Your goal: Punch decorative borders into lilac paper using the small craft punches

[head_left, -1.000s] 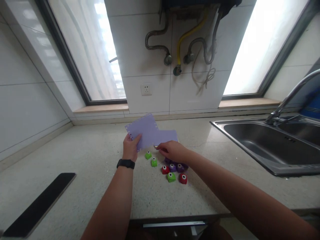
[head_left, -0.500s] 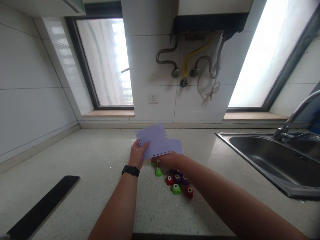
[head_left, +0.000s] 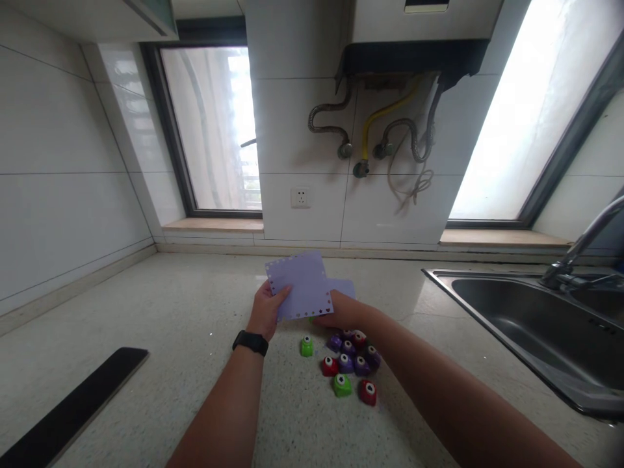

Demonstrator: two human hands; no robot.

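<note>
My left hand (head_left: 266, 309) grips a sheet of lilac paper (head_left: 302, 283) by its left edge, thumb on top. Small cut-out shapes, hearts and stars among them, run along the sheet's edges. My right hand (head_left: 344, 311) is closed at the lower right corner of the sheet, its fingers partly under the paper. A bit of a green craft punch (head_left: 312, 319) shows at those fingertips, mostly hidden. Another lilac sheet (head_left: 345, 286) lies behind. Below the hands are a green punch (head_left: 307, 346), several purple punches (head_left: 346, 363) and a red punch (head_left: 368, 392).
A long black flat object (head_left: 82, 403) lies at the left on the speckled counter (head_left: 195, 292). To the right is a steel sink (head_left: 487, 292) with a faucet (head_left: 580, 247). A wall socket (head_left: 301, 197) and hoses (head_left: 368, 136) are on the tiled wall.
The right hand and the green punch at its fingertips have shifted right along the lower edge, to the sheet's corner. The view has tilted slightly up.
</note>
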